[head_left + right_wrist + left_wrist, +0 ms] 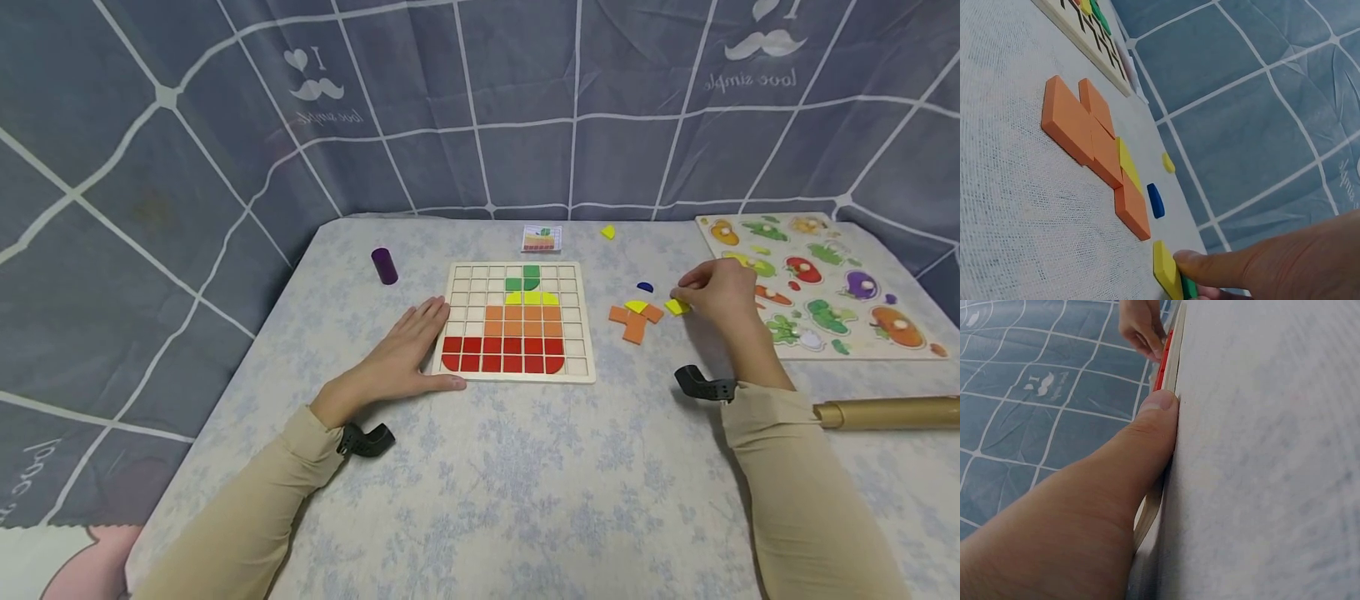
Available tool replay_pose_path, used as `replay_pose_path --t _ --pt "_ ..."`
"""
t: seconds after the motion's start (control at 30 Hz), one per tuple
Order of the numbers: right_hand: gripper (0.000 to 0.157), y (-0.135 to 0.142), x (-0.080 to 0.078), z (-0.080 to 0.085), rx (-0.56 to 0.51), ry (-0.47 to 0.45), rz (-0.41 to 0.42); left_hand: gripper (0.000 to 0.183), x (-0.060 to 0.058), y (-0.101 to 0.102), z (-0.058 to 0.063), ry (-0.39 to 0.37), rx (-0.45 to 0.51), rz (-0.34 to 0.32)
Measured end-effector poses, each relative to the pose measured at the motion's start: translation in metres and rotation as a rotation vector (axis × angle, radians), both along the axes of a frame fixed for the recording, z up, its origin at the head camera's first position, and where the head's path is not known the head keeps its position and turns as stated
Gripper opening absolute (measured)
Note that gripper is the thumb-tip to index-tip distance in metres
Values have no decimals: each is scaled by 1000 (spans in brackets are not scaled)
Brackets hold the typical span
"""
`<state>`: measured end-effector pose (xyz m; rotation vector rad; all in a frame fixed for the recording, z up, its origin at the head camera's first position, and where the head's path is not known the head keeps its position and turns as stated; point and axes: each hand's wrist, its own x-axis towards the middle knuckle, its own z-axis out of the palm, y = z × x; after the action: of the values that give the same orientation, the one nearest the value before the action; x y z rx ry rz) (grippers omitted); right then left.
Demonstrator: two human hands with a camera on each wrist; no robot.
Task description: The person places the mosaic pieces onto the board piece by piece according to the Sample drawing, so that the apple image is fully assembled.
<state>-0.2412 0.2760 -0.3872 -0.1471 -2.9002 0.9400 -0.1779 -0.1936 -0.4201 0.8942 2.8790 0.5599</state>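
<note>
A wooden grid board (587,367) lies on the table with red, orange, yellow and green pieces in its squares. My left hand (405,350) rests along its left edge with fingers extended, the thumb (1159,409) on the front corner. To the right of the board, my right hand (723,296) is at a yellow piece (677,307). In the right wrist view its thumb and fingers pinch a green piece (1189,287) right beside that yellow piece; the fingertips are partly hidden. Several loose orange pieces (633,329) and a yellow piece (636,306) lie nearby.
A dark blue piece (645,287) and another yellow piece (608,232) lie farther back. A small pattern card (542,238) stands behind the board. A purple cylinder (385,267) is at left; a vegetable puzzle board (806,292) and a brown tube (888,412) are at right.
</note>
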Motion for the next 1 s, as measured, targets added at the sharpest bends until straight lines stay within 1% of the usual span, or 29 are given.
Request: replay_pose_path --t 0.37,0.63,0.87,1.0 --pt "29 3 1 4 -80 -37 -10 120 -2 -1 -2 5 12 -4" --pt "26 5 3 11 -43 -69 18 122 -2 -1 -3 4 -1 -1" --pt "27 3 2 11 -9 -141 17 121 -1 -1 -2 5 -1 -2" --pt "25 0 3 11 8 -133 15 121 -1 0 -1 2 -3 1"
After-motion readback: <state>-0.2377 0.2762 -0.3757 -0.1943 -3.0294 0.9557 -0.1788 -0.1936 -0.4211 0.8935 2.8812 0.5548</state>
